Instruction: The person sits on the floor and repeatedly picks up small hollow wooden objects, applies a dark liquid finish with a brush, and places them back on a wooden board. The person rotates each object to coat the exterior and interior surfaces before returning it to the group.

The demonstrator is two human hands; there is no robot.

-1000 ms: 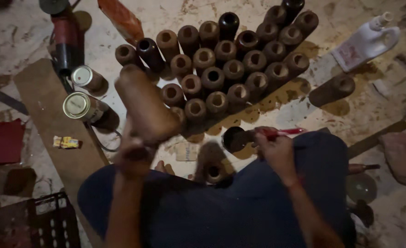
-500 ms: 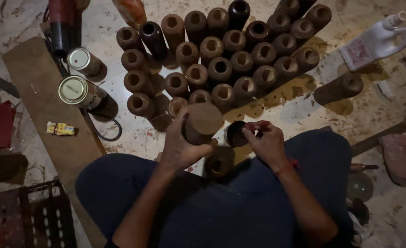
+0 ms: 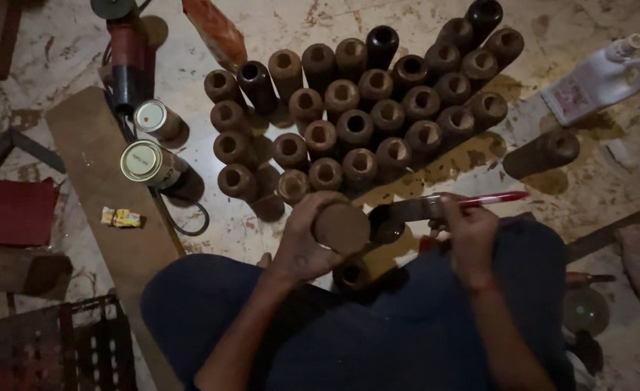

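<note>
A brown wooden cylinder (image 3: 340,227) sits at picture centre, fingers of the left hand (image 3: 307,239) wrapped round it, while at three o'clock the right hand (image 3: 470,233) pinches a red-handled brush (image 3: 443,205), massed cylinders (image 3: 363,108) at twelve

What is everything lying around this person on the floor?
Brown wooden cylinders with hollow tops: about thirty, standing clustered ahead.
Lone brown cylinder: one, right of the cluster.
Round metal tins: two, pale lids, left.
Red power tool: one, upper left.
White plastic bottle: one, upper right.
Long wooden plank: one, left.
Small dark pot: one, by the knees.
Left hand: holds a brown cylinder.
Right hand: holds a red-handled brush.
</note>
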